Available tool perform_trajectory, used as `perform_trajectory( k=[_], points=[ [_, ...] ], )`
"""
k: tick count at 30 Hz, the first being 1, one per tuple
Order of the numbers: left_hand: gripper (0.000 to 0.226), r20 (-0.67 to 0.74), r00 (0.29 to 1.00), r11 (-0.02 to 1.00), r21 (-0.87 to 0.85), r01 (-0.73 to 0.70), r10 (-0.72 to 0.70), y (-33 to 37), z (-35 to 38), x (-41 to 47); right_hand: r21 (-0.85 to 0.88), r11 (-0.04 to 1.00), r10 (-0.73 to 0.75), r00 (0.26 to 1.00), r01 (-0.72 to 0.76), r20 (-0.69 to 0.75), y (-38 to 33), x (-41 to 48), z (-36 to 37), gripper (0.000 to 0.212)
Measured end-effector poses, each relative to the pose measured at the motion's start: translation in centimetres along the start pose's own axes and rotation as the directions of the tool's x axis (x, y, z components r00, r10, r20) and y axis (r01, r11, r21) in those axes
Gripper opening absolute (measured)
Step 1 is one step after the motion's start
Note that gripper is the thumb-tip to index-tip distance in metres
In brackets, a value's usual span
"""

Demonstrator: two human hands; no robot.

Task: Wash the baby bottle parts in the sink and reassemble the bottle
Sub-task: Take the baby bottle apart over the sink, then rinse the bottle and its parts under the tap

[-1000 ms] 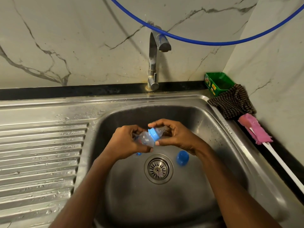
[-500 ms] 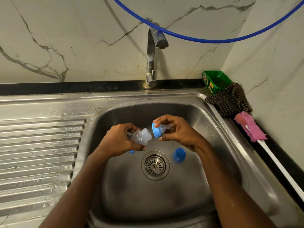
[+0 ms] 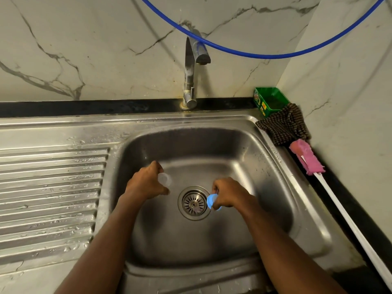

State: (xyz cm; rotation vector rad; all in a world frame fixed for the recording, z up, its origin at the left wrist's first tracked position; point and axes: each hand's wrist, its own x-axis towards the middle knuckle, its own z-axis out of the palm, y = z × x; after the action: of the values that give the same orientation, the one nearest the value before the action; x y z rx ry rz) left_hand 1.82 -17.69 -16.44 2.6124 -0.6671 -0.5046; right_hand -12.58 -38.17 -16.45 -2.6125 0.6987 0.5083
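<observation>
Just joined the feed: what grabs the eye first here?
Two hands low in the steel sink: the left hand grips the clear bottle body, and the right hand holds the blue collar beside the drain. A blue hose sags across the top, past the tap. A pink sponge brush lies right of the sink.

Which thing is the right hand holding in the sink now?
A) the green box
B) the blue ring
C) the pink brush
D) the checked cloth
B: the right hand grips the blue ring next to the drain, while the left hand holds the clear bottle.
</observation>
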Motion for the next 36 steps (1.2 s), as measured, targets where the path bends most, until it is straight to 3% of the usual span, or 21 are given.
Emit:
perform_trajectory(
  k=[6,14,19,23,29,33,36],
  points=[
    [0.064,0.048,0.998,0.995,0.091,0.039,-0.044,-0.2,0.7,-0.8,-0.147,0.985,0.103,0.987,-0.085,0.123,0.2,-0.9,1.5,0.041],
    [0.069,0.048,0.999,0.979,0.204,0.001,-0.011,0.3,1.3,-1.0,-0.24,0.963,0.161,0.976,-0.122,0.149,0.0,-1.1,2.3,0.047],
    [0.08,0.05,0.999,0.988,0.152,0.003,-0.01,0.2,1.7,-1.1,-0.268,0.956,0.15,0.982,-0.116,0.113,-0.3,-1.5,2.3,0.049],
    [0.093,-0.021,1.0,1.0,0.018,0.024,-0.024,0.6,0.9,-1.5,-0.112,0.984,0.132,0.988,-0.141,-0.084,-0.7,-1.9,1.0,0.034],
    [0.062,-0.205,0.973,0.989,-0.078,-0.126,0.107,3.3,-2.6,-1.1,0.258,0.956,0.19,0.963,-0.138,-0.19,-3.3,-1.3,-2.8,0.02],
    [0.042,-0.257,0.959,0.967,-0.19,-0.171,0.12,5.8,-5.8,-0.2,0.523,0.85,0.213,0.944,-0.053,-0.251,-6.1,0.7,-7.0,0.037],
    [0.037,-0.28,0.954,0.957,-0.231,-0.177,0.108,7.1,-7.7,0.7,0.734,0.679,0.24,0.94,0.016,-0.242,-8.3,2.9,-9.6,0.031]
  ],
)
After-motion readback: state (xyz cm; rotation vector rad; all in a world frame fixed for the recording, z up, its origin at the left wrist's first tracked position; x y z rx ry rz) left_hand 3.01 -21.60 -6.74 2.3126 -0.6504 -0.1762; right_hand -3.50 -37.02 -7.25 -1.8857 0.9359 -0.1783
